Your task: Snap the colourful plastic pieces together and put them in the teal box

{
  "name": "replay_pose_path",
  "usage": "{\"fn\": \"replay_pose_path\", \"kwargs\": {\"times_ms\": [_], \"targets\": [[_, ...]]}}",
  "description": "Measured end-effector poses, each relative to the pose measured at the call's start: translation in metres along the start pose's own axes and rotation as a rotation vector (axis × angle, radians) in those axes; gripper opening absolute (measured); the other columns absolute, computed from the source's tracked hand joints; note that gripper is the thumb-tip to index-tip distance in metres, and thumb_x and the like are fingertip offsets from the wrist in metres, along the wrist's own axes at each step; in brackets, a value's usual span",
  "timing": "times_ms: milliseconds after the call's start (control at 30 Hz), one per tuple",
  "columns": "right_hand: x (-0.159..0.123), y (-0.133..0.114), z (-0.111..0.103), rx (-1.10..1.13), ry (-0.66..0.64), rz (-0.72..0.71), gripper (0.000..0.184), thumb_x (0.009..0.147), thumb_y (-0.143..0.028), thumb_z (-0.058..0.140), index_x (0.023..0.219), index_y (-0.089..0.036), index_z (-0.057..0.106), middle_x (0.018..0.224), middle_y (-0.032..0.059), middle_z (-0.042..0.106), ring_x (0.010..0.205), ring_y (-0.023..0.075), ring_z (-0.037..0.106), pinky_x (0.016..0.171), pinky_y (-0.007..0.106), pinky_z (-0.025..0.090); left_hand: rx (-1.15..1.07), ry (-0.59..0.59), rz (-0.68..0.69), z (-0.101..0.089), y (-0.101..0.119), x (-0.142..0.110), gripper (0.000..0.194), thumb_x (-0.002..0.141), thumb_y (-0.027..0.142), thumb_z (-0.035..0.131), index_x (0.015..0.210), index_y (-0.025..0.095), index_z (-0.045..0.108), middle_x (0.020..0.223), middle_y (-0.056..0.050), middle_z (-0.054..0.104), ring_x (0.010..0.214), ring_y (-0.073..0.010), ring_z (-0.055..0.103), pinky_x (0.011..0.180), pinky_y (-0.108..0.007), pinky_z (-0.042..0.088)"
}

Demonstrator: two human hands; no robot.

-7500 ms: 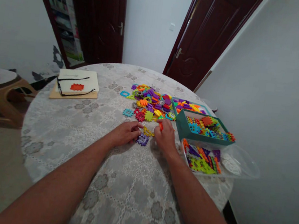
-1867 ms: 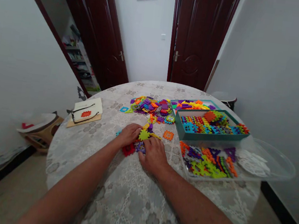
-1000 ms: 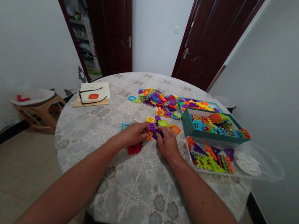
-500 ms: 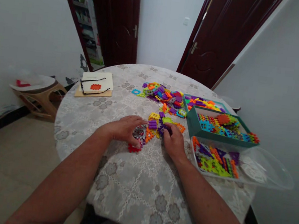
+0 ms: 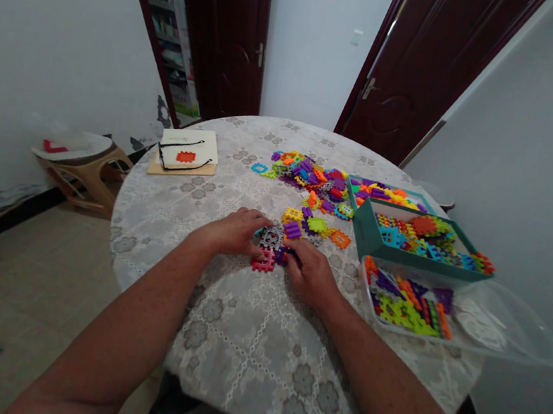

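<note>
Several notched plastic building pieces lie joined on the table, among them a grey square piece [image 5: 271, 237] and a pinkish-red piece [image 5: 264, 260]. My left hand [image 5: 238, 232] curls around their left side, thumb on the red piece and fingertips by the grey one. From the right, my right hand [image 5: 313, 273] pinches a dark purple piece [image 5: 281, 256] against the joined pieces' edge. Whether it is locked in, I cannot tell. Just beyond my fingers are a ridged purple piece [image 5: 292, 229], a yellow piece [image 5: 292, 216] and an orange piece [image 5: 340, 239].
A heap of mixed pieces [image 5: 311, 172] lies farther back. On the right stand a green box [image 5: 421, 257] and a clear plastic tub [image 5: 369, 310], both holding pieces. Eyeglasses [image 5: 184, 170] and an orange piece [image 5: 186, 156] rest on a book [image 5: 208, 148] at the left.
My right hand has come left and nearer, bringing the dark purple piece from the loose ones to the joined pieces. My left hand stays around them. The whole view has shifted slightly.
</note>
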State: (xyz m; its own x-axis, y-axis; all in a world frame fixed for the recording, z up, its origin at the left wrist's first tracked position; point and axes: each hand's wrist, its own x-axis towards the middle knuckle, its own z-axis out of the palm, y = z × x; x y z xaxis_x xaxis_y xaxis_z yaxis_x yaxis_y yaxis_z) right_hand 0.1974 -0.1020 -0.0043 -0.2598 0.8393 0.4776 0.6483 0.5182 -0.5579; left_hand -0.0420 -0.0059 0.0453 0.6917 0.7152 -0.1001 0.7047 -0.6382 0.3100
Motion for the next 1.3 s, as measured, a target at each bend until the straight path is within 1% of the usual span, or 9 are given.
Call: {"fn": "replay_pose_path", "kwargs": {"times_ms": [200,333,567,700,800,900,1067,1200,1300], "targets": [[0.007,0.026,-0.011,-0.152,0.24,0.254,0.035,0.096,-0.02,0.053,0.124,-0.019,0.073,0.12,0.0158,0.075,0.115,0.0313,0.068,0.107,0.049,0.052,-0.048,0.057,0.015,0.008,0.004,0.009,0.059,0.086,0.048,0.08,0.14,0.028,0.064,0.136,-0.013,0.067,0.128,-0.0332,0.057,0.113,-0.045,0.043],[0.007,0.023,-0.013,-0.097,0.318,0.281,0.034,0.099,-0.025,0.053,0.126,-0.019,0.073,0.123,0.0143,0.075,0.115,0.03,0.069,0.107,0.047,0.052,-0.071,0.104,-0.009,0.01,0.007,0.011,0.052,0.084,0.045,0.082,0.13,0.027,0.067,0.131,-0.012,0.067,0.124,-0.032,0.058,0.109,-0.043,0.045],[0.006,0.003,-0.006,0.101,0.148,0.131,0.023,0.101,-0.029,0.06,0.12,-0.025,0.072,0.117,0.0086,0.075,0.109,0.0247,0.07,0.101,0.04,0.056,-0.126,0.191,0.131,0.013,0.011,0.017,0.021,0.093,0.027,0.067,0.113,0.025,0.073,0.118,-0.01,0.072,0.118,-0.0279,0.062,0.11,-0.042,0.043],[0.006,0.004,-0.007,0.038,0.192,0.085,0.02,0.099,-0.026,0.061,0.115,-0.023,0.072,0.133,0.014,0.067,0.127,0.0275,0.063,0.11,0.043,0.051,-0.301,0.148,0.207,0.009,0.022,0.015,0.022,0.099,0.026,0.055,0.11,0.024,0.074,0.105,-0.008,0.076,0.099,-0.0229,0.067,0.094,-0.036,0.049],[0.005,0.006,-0.009,0.041,0.138,0.108,0.028,0.099,-0.025,0.06,0.125,-0.024,0.068,0.122,0.0108,0.072,0.115,0.0257,0.069,0.103,0.041,0.055,-0.4,0.149,0.191,0.004,0.026,0.012,0.023,0.101,0.03,0.054,0.112,0.024,0.074,0.105,-0.007,0.077,0.095,-0.0212,0.069,0.09,-0.034,0.05],[0.004,0.004,-0.012,0.031,0.109,0.141,0.038,0.098,-0.023,0.058,0.136,-0.022,0.062,0.115,0.0091,0.074,0.104,0.0245,0.07,0.097,0.039,0.056,-0.419,0.094,0.157,-0.002,0.022,0.007,0.025,0.098,0.033,0.062,0.12,0.025,0.071,0.108,-0.005,0.077,0.096,-0.0205,0.07,0.089,-0.033,0.051],[0.006,0.0,-0.016,0.014,0.151,0.186,0.028,0.096,-0.021,0.054,0.121,-0.022,0.067,0.115,0.0105,0.073,0.11,0.0266,0.068,0.1,0.041,0.052,-0.205,-0.046,0.111,-0.009,0.02,-0.003,0.045,0.076,0.043,0.088,0.114,0.028,0.071,0.11,-0.003,0.075,0.098,-0.0239,0.067,0.087,-0.033,0.049],[0.005,0.003,-0.016,0.009,0.129,0.232,0.024,0.091,-0.021,0.055,0.113,-0.022,0.066,0.104,0.0071,0.073,0.099,0.0253,0.068,0.092,0.037,0.052,-0.06,-0.055,0.052,-0.001,0.032,-0.005,0.05,0.065,0.044,0.093,0.107,0.029,0.07,0.106,-0.004,0.07,0.091,-0.0249,0.064,0.08,-0.034,0.049],[0.004,0.004,-0.016,-0.041,0.028,0.202,0.021,0.088,-0.019,0.054,0.106,-0.023,0.064,0.098,0.0057,0.07,0.093,0.0245,0.065,0.085,0.035,0.05,-0.017,-0.021,0.074,0.002,0.036,-0.004,0.04,0.072,0.039,0.087,0.106,0.027,0.07,0.108,-0.007,0.069,0.09,-0.0252,0.063,0.078,-0.034,0.048]]}}
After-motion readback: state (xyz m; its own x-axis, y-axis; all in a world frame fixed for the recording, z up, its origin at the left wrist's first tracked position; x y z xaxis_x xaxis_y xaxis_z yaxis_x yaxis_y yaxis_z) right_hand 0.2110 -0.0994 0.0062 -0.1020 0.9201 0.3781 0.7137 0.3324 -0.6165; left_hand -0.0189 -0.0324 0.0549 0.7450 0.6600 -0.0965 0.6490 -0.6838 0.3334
